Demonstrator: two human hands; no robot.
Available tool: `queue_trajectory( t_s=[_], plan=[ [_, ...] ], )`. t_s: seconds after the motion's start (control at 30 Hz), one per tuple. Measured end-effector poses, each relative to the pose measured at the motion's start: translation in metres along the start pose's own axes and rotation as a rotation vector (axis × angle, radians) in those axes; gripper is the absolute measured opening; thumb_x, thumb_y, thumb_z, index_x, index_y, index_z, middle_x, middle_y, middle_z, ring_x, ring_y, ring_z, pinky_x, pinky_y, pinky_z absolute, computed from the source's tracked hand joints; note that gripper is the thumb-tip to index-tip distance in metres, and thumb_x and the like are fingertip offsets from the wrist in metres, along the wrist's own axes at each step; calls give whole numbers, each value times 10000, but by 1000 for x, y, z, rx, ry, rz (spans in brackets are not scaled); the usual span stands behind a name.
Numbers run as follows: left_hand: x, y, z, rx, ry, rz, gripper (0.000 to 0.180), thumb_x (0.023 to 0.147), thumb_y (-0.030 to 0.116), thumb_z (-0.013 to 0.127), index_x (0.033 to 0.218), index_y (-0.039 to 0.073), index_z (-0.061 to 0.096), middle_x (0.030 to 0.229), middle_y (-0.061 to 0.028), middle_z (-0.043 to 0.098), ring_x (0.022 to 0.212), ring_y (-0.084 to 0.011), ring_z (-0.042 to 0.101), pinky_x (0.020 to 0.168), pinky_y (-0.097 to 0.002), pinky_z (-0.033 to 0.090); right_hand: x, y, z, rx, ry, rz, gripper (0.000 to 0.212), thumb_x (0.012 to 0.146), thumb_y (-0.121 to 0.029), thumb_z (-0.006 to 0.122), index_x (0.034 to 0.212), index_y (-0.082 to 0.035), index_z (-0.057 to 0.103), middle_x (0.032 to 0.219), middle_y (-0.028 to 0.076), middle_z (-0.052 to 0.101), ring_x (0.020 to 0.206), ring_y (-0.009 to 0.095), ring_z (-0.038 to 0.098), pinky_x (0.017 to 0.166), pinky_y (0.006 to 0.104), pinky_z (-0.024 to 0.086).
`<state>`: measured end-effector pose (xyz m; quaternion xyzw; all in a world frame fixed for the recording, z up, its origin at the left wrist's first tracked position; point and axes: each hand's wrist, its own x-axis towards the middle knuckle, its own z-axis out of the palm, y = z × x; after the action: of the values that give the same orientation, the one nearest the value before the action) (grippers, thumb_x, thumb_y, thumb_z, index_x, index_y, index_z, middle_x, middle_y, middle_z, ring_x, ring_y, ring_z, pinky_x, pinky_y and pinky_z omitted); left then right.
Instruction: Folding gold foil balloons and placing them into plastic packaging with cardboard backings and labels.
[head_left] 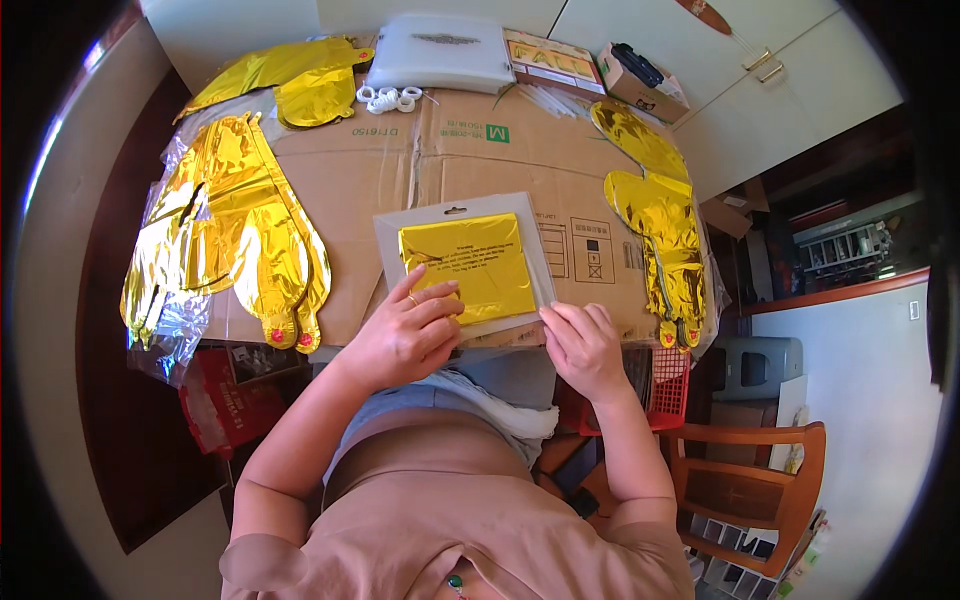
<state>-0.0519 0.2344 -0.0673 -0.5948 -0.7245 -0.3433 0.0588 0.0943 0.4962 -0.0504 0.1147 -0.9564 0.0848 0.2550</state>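
A clear packet (540,245) with a hang hole at its top edge holds a folded gold foil sheet (480,290). It lies slightly turned on the cardboard in front of me. My left hand (408,330) rests over the lower left of the packet, fingers stretched out and a little apart, a ring on one of them. At the lower right corner, my right hand (580,340) pinches the packet's edge between thumb and fingers. Flat gold foil balloons (225,225) are piled on the left, and another gold foil balloon pile (660,230) lies on the right.
Flattened cardboard (335,190) covers the table. Along the back are more gold foil (290,85), white ribbon rolls (388,99), a translucent white case (440,55) and a small box with a black object (640,80). A wooden chair (750,435) stands at right.
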Motion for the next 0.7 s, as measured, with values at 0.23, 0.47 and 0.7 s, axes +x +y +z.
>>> queue_trajectory(
  t_s=[0.23,0.47,0.7],
  plan=[
    [28,2,3,-7,30,106,118,780,142,748,822,85,654,994,-79,644,1103,-294,636,1095,-577,412,-39,-13,0,222,151,343,198,764,-14,803,944,-59,735,961,75,686,851,270,655,762,374,526],
    [59,30,51,7,-13,181,145,805,86,703,945,54,690,1122,-105,662,1165,-320,618,1044,-512,475,-40,-26,0,358,234,711,157,810,2,775,953,-36,724,896,93,672,774,272,666,700,348,535],
    [66,15,45,-102,-108,193,230,769,58,675,996,52,713,1189,-108,669,1156,-303,628,982,-433,509,-42,-26,1,352,105,660,198,805,-13,776,991,-36,711,859,95,649,759,272,672,690,347,540]
  ],
)
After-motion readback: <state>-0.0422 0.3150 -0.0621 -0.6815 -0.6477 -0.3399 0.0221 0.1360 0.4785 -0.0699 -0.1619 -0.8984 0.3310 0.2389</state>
